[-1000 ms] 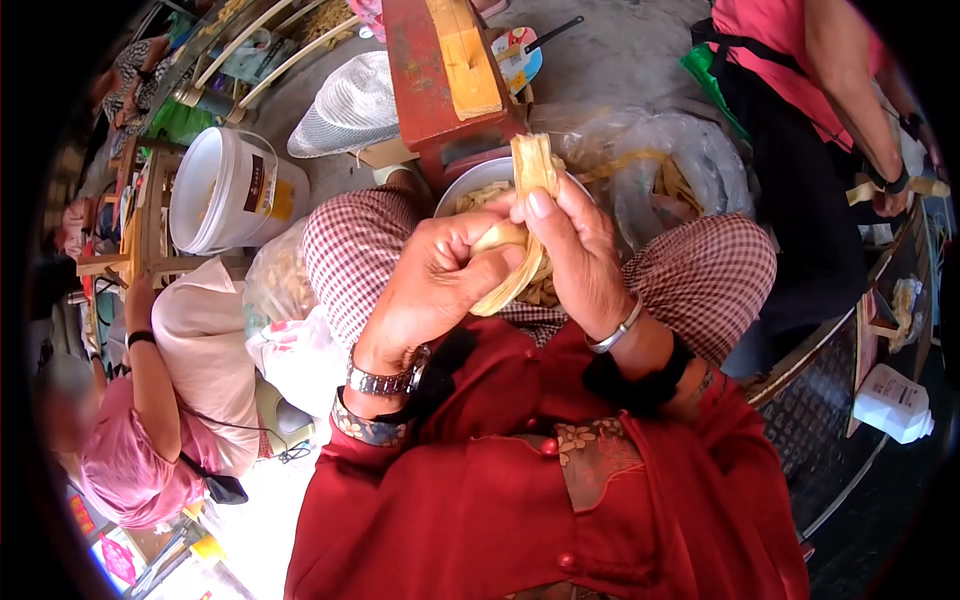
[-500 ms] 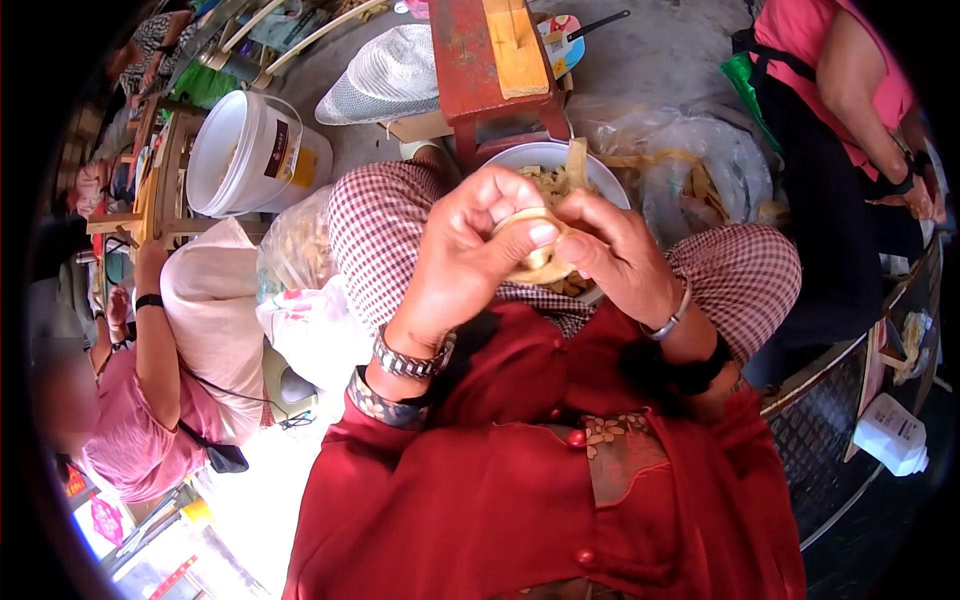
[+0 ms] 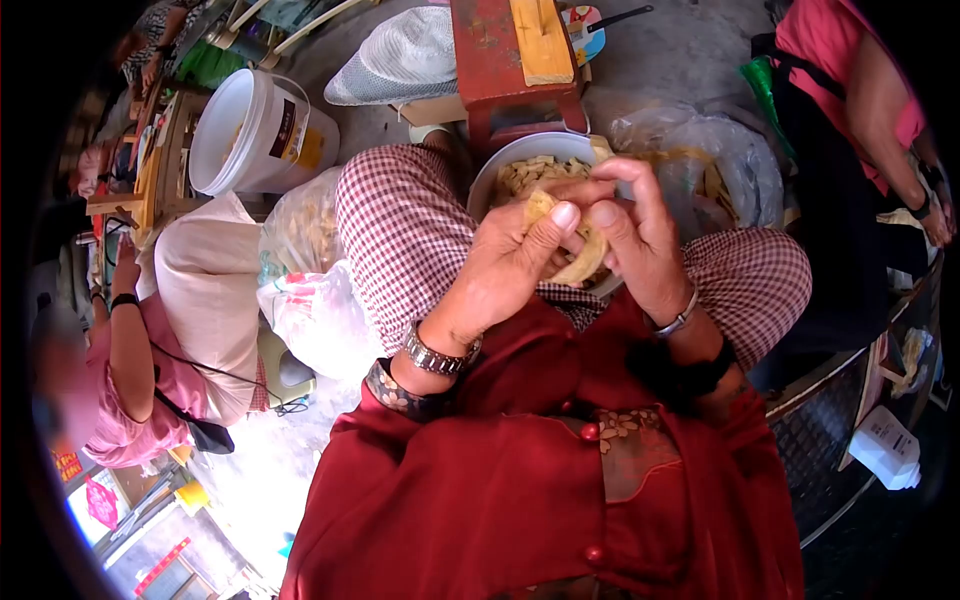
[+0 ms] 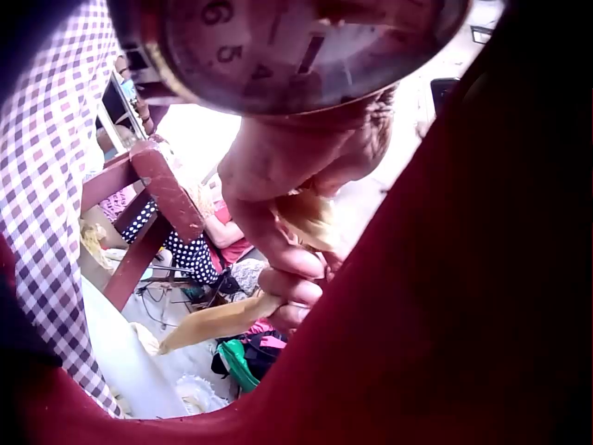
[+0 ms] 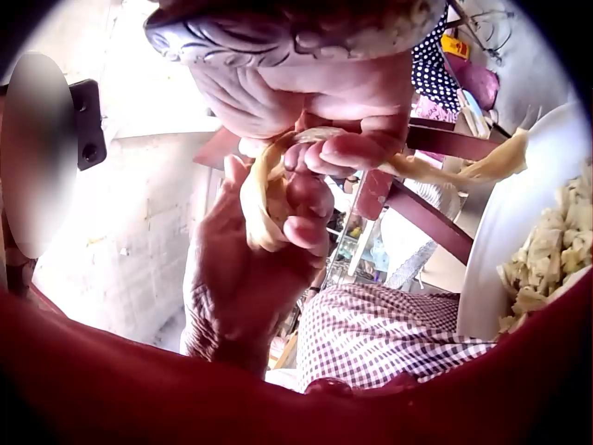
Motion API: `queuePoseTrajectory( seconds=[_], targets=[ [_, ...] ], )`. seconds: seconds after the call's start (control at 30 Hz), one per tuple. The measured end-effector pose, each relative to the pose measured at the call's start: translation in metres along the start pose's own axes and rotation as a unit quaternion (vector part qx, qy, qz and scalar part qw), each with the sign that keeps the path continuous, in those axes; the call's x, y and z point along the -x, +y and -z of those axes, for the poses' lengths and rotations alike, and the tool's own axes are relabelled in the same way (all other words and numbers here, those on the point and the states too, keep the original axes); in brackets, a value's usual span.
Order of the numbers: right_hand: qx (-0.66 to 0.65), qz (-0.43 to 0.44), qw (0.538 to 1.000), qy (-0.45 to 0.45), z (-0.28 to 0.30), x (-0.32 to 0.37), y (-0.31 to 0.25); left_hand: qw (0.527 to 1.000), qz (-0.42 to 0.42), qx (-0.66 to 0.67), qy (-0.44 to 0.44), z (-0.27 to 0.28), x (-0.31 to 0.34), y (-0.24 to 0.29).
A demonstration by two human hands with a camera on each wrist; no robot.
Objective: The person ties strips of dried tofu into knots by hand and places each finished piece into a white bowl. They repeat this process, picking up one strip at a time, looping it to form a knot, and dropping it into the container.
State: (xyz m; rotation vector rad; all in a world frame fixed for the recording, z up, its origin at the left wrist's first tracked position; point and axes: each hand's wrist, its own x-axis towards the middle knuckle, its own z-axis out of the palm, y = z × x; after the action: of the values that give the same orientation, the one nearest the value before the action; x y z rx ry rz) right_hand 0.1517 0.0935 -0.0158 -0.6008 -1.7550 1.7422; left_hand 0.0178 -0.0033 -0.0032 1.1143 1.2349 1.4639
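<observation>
A pale yellow, flat, bendy strip [image 3: 585,262] is bent into a loop between both hands. On the left, the watch-wearing left hand [image 3: 505,262] pinches the loop with its thumb on top. Opposite it, the right hand [image 3: 645,240], wearing a bracelet, grips the strip with bent fingers. The loop [image 5: 262,199] curves round the left fingers in the right wrist view. A long free tail [image 4: 218,323] of the strip hangs out past the fingers. Below the hands is a white bowl [image 5: 482,273] of cut or knotted yellowish pieces [image 3: 540,172], partly hidden by them.
A red wooden bench [image 3: 495,65] with a wood block [image 3: 542,45] stands ahead. Right of the bowl lies a clear plastic bag [image 3: 735,150] holding more strips. A white bucket [image 3: 240,130], a woven hat [image 3: 400,60] and a seated person [image 3: 150,380] are at left.
The strip was first held flat and upright, then bent into a loop. The hands turned about each other; the right index finger now lifts over it. The head view has shifted slightly.
</observation>
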Motion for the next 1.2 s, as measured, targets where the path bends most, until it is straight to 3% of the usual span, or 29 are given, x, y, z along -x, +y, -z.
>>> queuePoseTrajectory(
  seconds=[0.07,0.13,0.17,0.4,0.6,0.67,0.73,0.77,0.8,0.93,0.97,1.07,1.1,1.2],
  targets=[
    [0.005,-0.020,1.000,-0.006,0.005,0.001,0.001,0.961,0.148,0.228,-0.044,0.006,0.007,0.000],
    [-0.032,-0.045,0.998,-0.033,0.006,0.005,-0.004,0.940,0.140,0.307,-0.050,0.001,0.006,0.000],
    [0.031,0.011,0.999,-0.029,0.009,0.006,-0.006,0.932,0.140,0.330,-0.062,0.001,0.002,0.003],
    [0.148,0.010,0.987,0.054,0.057,0.020,0.008,0.895,0.099,0.433,-0.033,0.026,-0.003,0.004],
    [0.202,-0.038,0.978,0.019,0.053,0.013,0.014,0.949,0.108,0.286,0.075,0.018,-0.013,0.004],
    [0.159,-0.087,0.983,0.004,0.050,0.014,0.022,0.967,0.166,0.179,0.075,0.022,-0.016,-0.002],
    [0.127,-0.079,0.989,0.005,0.046,0.015,0.028,0.974,0.216,0.036,0.060,0.026,-0.016,-0.013],
    [0.126,-0.082,0.989,0.007,0.046,0.016,0.032,0.981,0.178,0.005,0.079,0.024,-0.015,-0.016],
    [0.128,-0.086,0.988,0.011,0.047,0.017,0.035,0.975,0.200,-0.070,0.070,0.026,-0.014,-0.011],
    [0.137,-0.110,0.984,0.019,0.047,0.016,0.037,0.975,0.202,-0.077,0.044,0.034,-0.011,-0.020],
    [0.132,-0.126,0.983,-0.019,0.050,0.015,0.041,0.976,0.203,-0.063,0.041,0.034,-0.012,-0.024],
    [0.081,-0.189,0.974,-0.091,0.042,0.014,0.039,0.959,-0.039,-0.266,0.094,0.032,-0.017,-0.035],
    [0.067,-0.220,0.968,-0.103,0.040,0.013,0.041,0.956,-0.016,-0.281,0.080,0.031,-0.016,-0.023],
    [0.029,-0.226,0.966,-0.125,0.028,0.010,0.034,0.927,-0.060,-0.365,0.061,0.025,-0.017,-0.016]
  ],
)
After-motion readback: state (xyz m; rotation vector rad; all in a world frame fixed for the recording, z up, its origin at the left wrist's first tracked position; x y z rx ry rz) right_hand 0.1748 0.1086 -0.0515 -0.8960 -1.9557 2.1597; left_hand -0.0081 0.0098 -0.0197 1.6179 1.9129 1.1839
